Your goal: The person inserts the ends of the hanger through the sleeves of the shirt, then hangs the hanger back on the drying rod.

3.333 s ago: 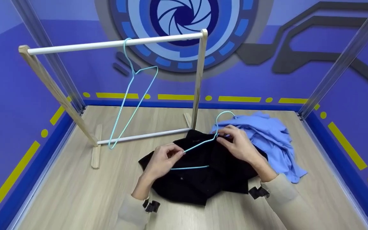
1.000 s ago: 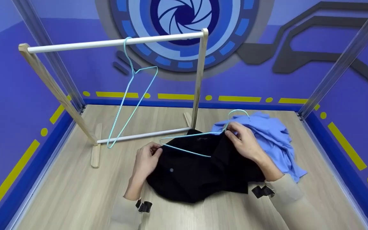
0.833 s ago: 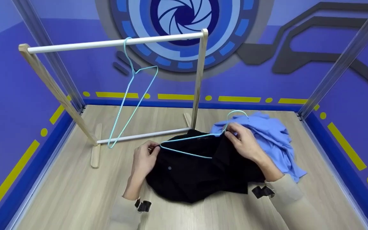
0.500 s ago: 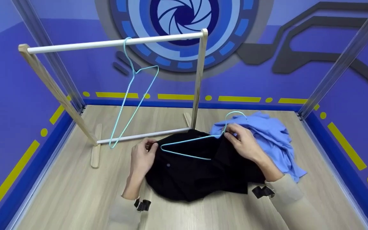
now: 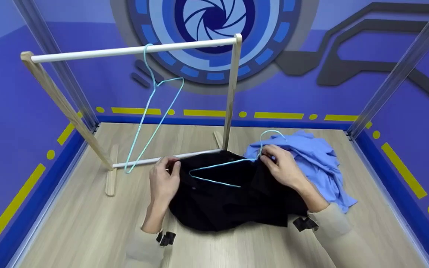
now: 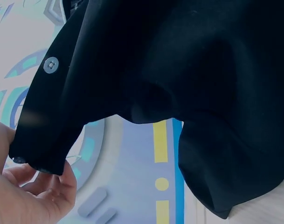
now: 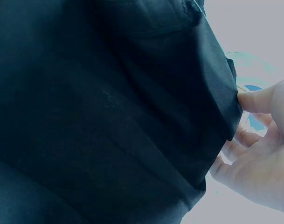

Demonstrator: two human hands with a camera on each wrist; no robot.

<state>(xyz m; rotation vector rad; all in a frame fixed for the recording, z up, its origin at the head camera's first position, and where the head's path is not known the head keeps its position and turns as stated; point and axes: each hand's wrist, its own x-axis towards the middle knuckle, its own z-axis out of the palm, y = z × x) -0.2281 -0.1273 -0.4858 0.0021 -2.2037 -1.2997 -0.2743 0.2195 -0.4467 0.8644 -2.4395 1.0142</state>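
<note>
From the head view, a black garment (image 5: pixel 222 212) lies on the counter (image 5: pixel 88 223) in front of the rack (image 5: pixel 99 53), with a blue garment (image 5: pixel 313 156) just beside it. The left hand (image 5: pixel 165 180) holds the black garment's edge near the neck; the right hand (image 5: pixel 283 167) grips cloth at the base of the hanger's hook — whether it pinches the wire too, I cannot tell. One arm of this hanger (image 5: pixel 222 164) shows over the black cloth, while the other disappears under it. I'd keep the hook steady on the right and draw the left edge outward and over the bare wire tip, without tugging the covered side loose.

From the left wrist view, the garment's edge sits between thumb and fingers, near a button (image 6: pixel 51 65); a flat pinch there should avoid creasing.

From the right wrist view, thumb and fingers hold a fold of black cloth — a light grip seems enough.
</note>
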